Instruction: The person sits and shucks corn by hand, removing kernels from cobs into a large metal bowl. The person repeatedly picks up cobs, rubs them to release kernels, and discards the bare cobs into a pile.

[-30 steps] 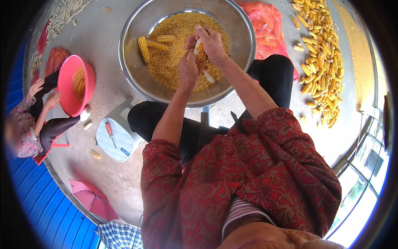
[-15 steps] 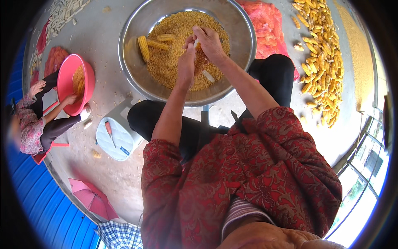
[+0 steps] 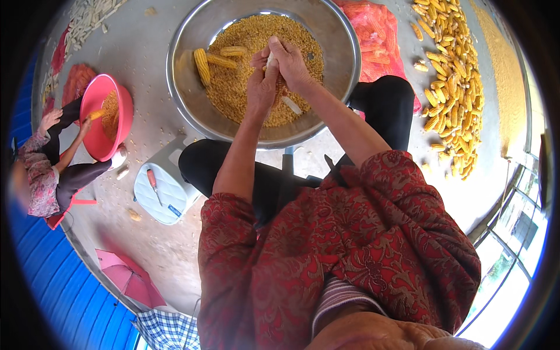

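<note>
Above a wide steel bowl (image 3: 175, 76), my left hand (image 3: 262, 84) and my right hand (image 3: 290, 63) are pressed together around a corn cob (image 3: 270, 60). Its pale, bare end sticks out between the thumbs, and the fingers hide most of the rest. Loose yellow kernels (image 3: 233, 96) cover the bowl's bottom. A bare white cob piece (image 3: 291, 105) shows just below my hands. At the bowl's left side lie a few unshelled ears, one of them an upright yellow ear (image 3: 202, 67) against the wall.
To the left, a co-worker's hand (image 3: 86, 125) holds a yellow ear (image 3: 97, 115) over a pink basin (image 3: 87, 146). A pale stool (image 3: 160, 201) carries a red-handled screwdriver (image 3: 154, 185). Ears of corn (image 3: 449, 99) lie heaped at right, beside a red mesh bag (image 3: 373, 41).
My hands have closed in over the cob, and the yellow kernels seen between them are now covered. The co-worker's hand has raised an ear inside the pink basin.
</note>
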Demonstrator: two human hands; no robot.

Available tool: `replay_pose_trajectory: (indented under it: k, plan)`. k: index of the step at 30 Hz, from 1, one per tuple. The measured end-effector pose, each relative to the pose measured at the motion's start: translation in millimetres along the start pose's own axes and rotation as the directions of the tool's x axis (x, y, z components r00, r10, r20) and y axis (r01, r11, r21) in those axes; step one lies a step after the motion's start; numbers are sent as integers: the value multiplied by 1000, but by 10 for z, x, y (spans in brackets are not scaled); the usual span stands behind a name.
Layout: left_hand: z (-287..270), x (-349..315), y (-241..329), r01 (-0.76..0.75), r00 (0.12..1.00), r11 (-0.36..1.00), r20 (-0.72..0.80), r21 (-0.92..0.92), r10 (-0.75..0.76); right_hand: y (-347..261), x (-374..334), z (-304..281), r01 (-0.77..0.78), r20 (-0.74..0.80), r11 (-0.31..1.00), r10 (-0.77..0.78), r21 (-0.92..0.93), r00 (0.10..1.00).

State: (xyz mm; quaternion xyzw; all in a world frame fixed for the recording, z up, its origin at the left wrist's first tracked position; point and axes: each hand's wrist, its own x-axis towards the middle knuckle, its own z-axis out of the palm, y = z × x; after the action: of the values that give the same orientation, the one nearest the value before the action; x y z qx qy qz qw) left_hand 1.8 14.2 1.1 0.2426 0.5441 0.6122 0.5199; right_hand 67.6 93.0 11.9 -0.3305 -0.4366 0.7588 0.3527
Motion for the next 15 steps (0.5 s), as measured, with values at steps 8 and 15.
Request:
replay_pose_trajectory:
  k: [8,15]
  plan:
    - [14,10,-62,133,971,965,-164,-228,-173,25,-83,78,87,-7,996,-87,-20,996]
    - [-67,-28,59,21,999,902,32,432,-39,34,132,-165,-48,-276,991,82,126,958]
